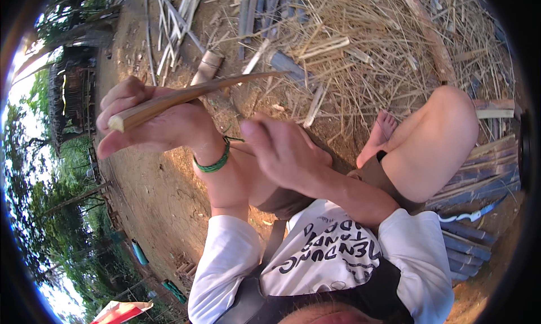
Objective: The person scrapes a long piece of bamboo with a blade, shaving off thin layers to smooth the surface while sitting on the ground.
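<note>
- Bare brown earth (158, 191) fills much of my view.
- Close to me, the right hand (287, 155) is curled and blurred; I cannot tell what it grips.
- The left hand (172, 133) grasps 1 long wooden strip (180, 97), slanting across its palm, cut end leftward, thin tip rightward.
- Farther out, I see 1 bare foot (378, 137) near strewn dry slivers (383, 48).
- Farthest, green trees (62, 194) stand left.
</note>
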### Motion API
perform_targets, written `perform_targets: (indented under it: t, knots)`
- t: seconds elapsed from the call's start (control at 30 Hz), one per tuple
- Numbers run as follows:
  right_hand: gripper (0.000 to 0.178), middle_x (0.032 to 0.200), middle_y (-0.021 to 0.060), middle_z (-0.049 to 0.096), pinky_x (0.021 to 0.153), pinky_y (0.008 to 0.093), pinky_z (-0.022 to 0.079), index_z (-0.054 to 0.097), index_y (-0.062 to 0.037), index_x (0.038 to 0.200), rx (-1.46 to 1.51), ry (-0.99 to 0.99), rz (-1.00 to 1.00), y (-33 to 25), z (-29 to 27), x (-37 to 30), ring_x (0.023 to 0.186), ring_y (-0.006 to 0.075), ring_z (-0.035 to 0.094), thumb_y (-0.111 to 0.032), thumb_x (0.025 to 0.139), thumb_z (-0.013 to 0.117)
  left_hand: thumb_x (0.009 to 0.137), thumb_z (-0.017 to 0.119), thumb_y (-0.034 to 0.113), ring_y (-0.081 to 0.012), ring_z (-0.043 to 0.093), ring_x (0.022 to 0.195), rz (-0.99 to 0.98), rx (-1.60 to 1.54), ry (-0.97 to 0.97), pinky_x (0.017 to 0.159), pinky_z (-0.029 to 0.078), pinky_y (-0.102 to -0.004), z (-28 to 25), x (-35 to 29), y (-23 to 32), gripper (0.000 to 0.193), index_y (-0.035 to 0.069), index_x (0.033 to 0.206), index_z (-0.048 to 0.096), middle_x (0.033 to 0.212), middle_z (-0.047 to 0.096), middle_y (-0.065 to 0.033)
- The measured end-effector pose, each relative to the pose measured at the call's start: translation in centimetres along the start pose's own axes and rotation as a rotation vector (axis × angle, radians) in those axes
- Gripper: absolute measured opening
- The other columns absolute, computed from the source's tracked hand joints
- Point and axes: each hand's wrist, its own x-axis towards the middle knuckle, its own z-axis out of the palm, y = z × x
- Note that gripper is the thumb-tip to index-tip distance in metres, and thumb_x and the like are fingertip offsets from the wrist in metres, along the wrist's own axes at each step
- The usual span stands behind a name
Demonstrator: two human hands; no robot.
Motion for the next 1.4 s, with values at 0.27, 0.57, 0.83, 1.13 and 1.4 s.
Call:
perform_targets:
  t: [0.27, 0.57, 0.83, 1.13, 1.4]
  knots:
    - [0.058, 0.059, 0.0134, 0.057, 0.06, 0.0487, 0.05, 0.06, -0.0001, 0.079, -0.096, 0.024, 0.637, 15.9, -1.2, -0.5, 0.055, 0.0316, 0.061, -0.048, 0.105, 0.04, 0.107, 0.018, 0.05, -0.0112, 0.043, 0.061, 0.022, 0.035, -0.045, 0.052, 0.036, -0.0201, -0.5, 0.3, -0.1, 0.051, 0.012, 0.082, 0.04, 0.072, 0.037, -0.0003]
    - [0.056, 0.055, 0.0063, 0.047, 0.05, 0.041, 0.04, 0.055, -0.001, 0.073, -0.061, 0.041, -0.009, 9.9, 0.1, 0.0, 0.049, 0.0203, 0.052, -0.045, 0.105, 0.04, 0.106, 0.021, 0.05, -0.0131, 0.046, 0.064, -0.072, -0.073, 0.028, 0.058, 0.044, -0.0243, -1.1, -0.3, -1.1, 0.049, 0.013, 0.08, 0.039, 0.076, 0.036, -0.0001]
    - [0.067, 0.057, 0.0169, 0.05, 0.061, 0.0458, 0.042, 0.058, 0.0029, 0.076, -0.085, 0.036, 0.653, 18.8, -2.4, -1.3, 0.056, 0.0285, 0.051, -0.055, 0.103, 0.037, 0.104, 0.022, 0.057, -0.0134, 0.046, 0.064, -0.044, 0.028, 0.077, 0.058, 0.042, -0.0234, -1.4, 0.1, -0.7, 0.054, 0.012, 0.076, 0.038, 0.072, 0.038, -0.0006]
    - [0.073, 0.064, 0.0191, 0.063, 0.065, 0.0473, 0.048, 0.066, 0.0028, 0.076, -0.231, 0.036, 0.678, 22.1, -1.9, -1.5, 0.064, 0.0325, 0.064, -0.06, 0.1, 0.038, 0.099, 0.018, 0.067, -0.013, 0.046, 0.059, -0.223, 0.116, 0.23, 0.06, 0.045, -0.0236, -2.5, 0.2, -0.7, 0.062, 0.014, 0.071, 0.032, 0.067, 0.041, -0.0016]
    - [0.088, 0.074, 0.0253, 0.069, 0.075, 0.05, 0.053, 0.071, 0.0048, 0.079, -0.655, 0.16, 0.826, 35.6, -5.8, -4.1, 0.083, 0.0418, 0.071, -0.077, 0.09, 0.039, 0.102, 0.014, 0.066, -0.0146, 0.044, 0.055, -0.5, 0.412, 0.206, 0.057, 0.043, -0.0273, -1.4, 1.3, 0.7, 0.067, 0.014, 0.068, 0.038, 0.06, 0.041, -0.0026]
